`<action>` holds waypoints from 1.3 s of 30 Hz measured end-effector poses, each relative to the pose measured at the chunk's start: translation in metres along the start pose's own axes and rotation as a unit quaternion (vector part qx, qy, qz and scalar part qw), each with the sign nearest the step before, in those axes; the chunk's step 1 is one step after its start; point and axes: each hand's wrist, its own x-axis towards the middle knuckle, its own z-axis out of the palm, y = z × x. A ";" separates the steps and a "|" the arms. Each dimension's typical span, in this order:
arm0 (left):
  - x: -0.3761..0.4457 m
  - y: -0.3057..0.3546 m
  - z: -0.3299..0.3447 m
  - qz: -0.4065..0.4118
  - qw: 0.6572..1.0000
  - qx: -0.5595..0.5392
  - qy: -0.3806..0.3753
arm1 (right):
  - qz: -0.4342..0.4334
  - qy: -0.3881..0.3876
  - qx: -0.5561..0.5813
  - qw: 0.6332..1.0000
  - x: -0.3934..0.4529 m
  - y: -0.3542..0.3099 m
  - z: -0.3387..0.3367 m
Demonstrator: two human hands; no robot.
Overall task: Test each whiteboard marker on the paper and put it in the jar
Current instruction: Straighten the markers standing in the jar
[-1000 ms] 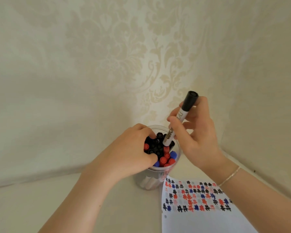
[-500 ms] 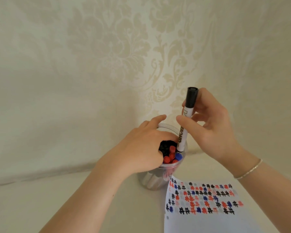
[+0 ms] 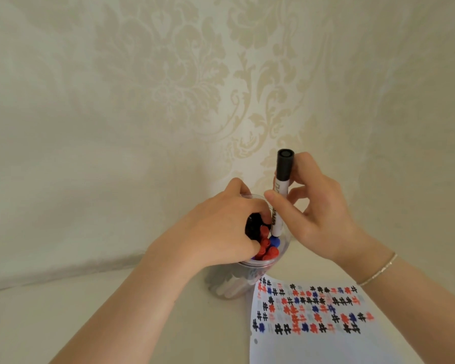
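Note:
A clear plastic jar [image 3: 230, 285] stands near the wall, packed with several markers with red, blue and black caps [image 3: 267, 252]. My left hand [image 3: 221, 229] lies over the jar's mouth, fingers curled around the bunched markers inside. My right hand [image 3: 318, 216] grips a white marker with a black cap [image 3: 283, 185], held almost upright, its lower end inside the jar's rim at the right side. A white sheet of paper [image 3: 326, 345] lies in front of the jar at the right, covered with rows of black, red and blue hash marks [image 3: 310, 308].
A wall with pale damask wallpaper [image 3: 168, 88] rises just behind the jar. The beige tabletop [image 3: 63, 319] runs along the bottom. A thin bracelet [image 3: 378, 270] is on my right wrist.
The black-capped marker has turned more upright and its lower end has sunk a little into the jar. My left hand stays over the jar's mouth, pushing the markers aside.

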 end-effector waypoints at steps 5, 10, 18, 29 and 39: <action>0.000 -0.005 -0.004 0.011 0.999 0.024 -0.021 | -0.028 0.025 0.011 0.999 -0.004 0.001 0.004; 0.002 -0.002 -0.005 0.002 0.998 0.049 -0.027 | -0.011 0.054 0.027 0.998 -0.005 0.002 0.005; 0.004 0.004 0.005 0.000 1.000 0.018 0.012 | 0.000 0.119 0.076 0.990 0.010 -0.010 0.000; 0.004 -0.009 0.000 -0.023 0.998 -0.059 -0.007 | -0.032 0.102 0.048 0.993 0.006 -0.006 0.004; 0.009 -0.014 -0.003 -0.031 0.993 -0.099 0.054 | 0.000 0.108 0.056 0.993 0.004 -0.002 0.011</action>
